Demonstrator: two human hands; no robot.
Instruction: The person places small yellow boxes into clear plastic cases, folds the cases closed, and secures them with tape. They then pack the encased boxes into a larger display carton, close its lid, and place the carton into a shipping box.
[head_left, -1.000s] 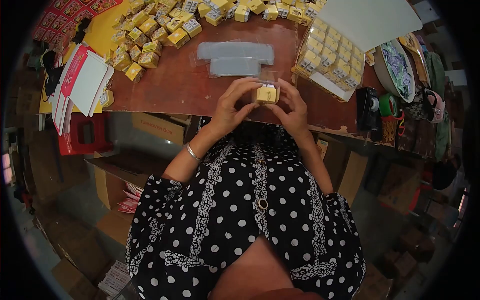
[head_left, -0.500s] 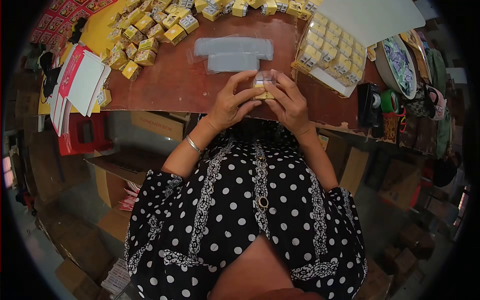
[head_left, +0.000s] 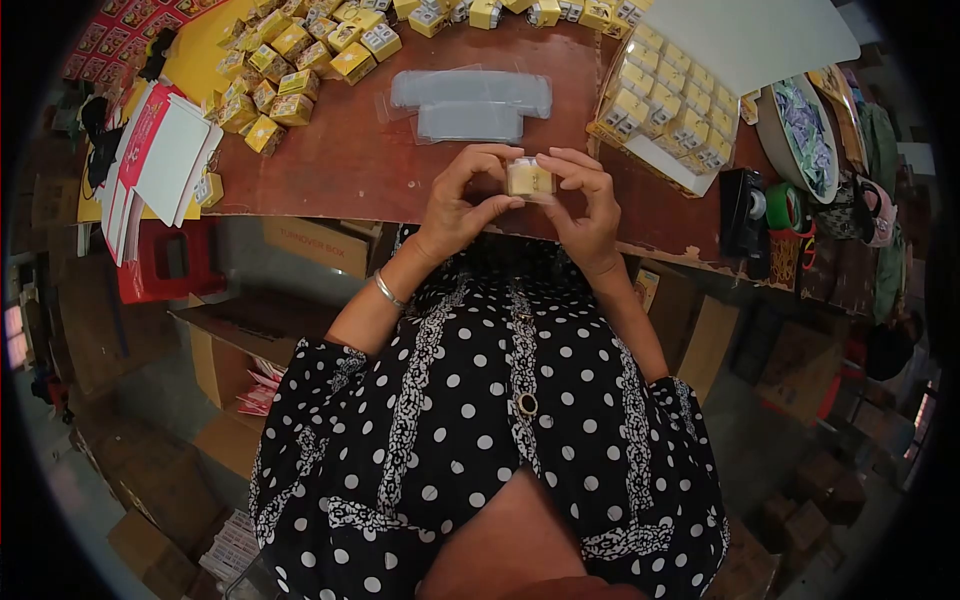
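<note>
Between my two hands, over the table's near edge, is a small yellow box inside a clear plastic case (head_left: 531, 178). The fingers and thumb of my left hand (head_left: 463, 196) are closed on its left side. From the right, the thumb and fingers of my right hand (head_left: 586, 200) grip the same case. Just beyond my hands lie flat clear plastic sleeves (head_left: 470, 110), stacked loosely on the reddish-brown table (head_left: 350, 170). To the right, a cardboard tray (head_left: 665, 166) holds rows of yellow boxes (head_left: 665, 95) in clear cases.
Loose yellow boxes (head_left: 290, 75) are heaped at the far left. White and red cards (head_left: 165, 150) lie at the left edge. On the right are a tape dispenser (head_left: 742, 215), green tape (head_left: 783, 205) and a bowl of wrapped pieces (head_left: 800, 140). A red stool (head_left: 150, 270) stands below.
The yellow box, earlier partly below the clear cover, now sits inside the case. My fingers have shifted to its sides, and the case has turned slightly.
</note>
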